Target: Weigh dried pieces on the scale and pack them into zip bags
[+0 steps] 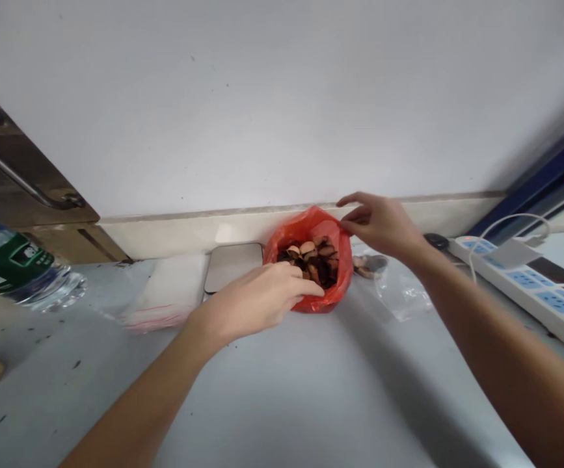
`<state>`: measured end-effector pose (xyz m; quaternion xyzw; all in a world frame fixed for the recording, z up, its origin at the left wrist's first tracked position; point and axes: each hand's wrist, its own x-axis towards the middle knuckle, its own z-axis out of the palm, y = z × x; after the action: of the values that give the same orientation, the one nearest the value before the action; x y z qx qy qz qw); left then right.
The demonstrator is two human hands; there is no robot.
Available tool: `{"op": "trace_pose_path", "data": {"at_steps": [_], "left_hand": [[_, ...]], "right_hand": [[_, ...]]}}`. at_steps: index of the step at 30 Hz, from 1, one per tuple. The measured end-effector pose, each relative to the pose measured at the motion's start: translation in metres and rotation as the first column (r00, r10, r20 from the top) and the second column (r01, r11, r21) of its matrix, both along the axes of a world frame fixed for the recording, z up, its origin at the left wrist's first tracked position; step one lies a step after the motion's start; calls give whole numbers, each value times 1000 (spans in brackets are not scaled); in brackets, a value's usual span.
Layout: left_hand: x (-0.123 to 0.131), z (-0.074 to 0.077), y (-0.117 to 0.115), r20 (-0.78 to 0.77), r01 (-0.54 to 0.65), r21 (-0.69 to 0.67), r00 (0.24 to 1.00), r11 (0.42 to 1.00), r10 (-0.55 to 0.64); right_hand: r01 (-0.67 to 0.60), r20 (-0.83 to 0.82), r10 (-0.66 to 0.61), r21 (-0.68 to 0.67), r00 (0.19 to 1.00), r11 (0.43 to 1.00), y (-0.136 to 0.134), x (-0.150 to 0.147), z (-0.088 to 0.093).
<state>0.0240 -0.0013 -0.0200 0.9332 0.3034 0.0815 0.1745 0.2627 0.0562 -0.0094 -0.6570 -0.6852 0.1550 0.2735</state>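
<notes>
A red plastic bag [341, 286] stands with its mouth wide, against the foot of the wall. Inside lie many brown curved pieces [315, 260], like broken shells or dried slices; their kind is unclear. My left hand [257, 296] grips the near left rim, fingers closed around the plastic and partly hidden. On the far right rim, my right hand [379, 224] pinches the edge between thumb and fingers, with the index finger stretched out. Just right of the bag is a clear plastic bag [403, 292] with a few brownish pieces [369, 265] by it.
Left of the red bag lie a flat pale square device [233, 266] and a stack of clear zip bags [172, 286]. A large water bottle [18, 260] lies at far left, near a metal handle [18, 172]. A white power strip [530, 286] with a cable runs along the right.
</notes>
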Motion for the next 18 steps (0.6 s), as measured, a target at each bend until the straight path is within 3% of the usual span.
{"op": "trace_pose_path", "data": {"at_steps": [6,8,10,12,16,18], "left_hand": [[-9,12,2,35,-7,-5,999,1000,7],[-17,18,4,74,-56,26,996,998,54],[-26,26,5,97,-131,64,987,989,124],[-36,33,5,91,-198,86,978,976,190],[-50,40,5,76,-264,115,963,958,257],[-54,40,5,94,-279,145,959,949,267]], "right_hand": [[-65,231,61,7,971,998,-6,-15,26],[-99,298,144,-162,943,982,-11,-24,30],[-143,330,281,-386,901,911,-15,-31,29],[-167,327,347,-469,879,867,-14,-36,24],[-102,358,250,-383,900,918,-8,-44,13],[-52,357,207,-397,911,916,-6,-49,10]]}}
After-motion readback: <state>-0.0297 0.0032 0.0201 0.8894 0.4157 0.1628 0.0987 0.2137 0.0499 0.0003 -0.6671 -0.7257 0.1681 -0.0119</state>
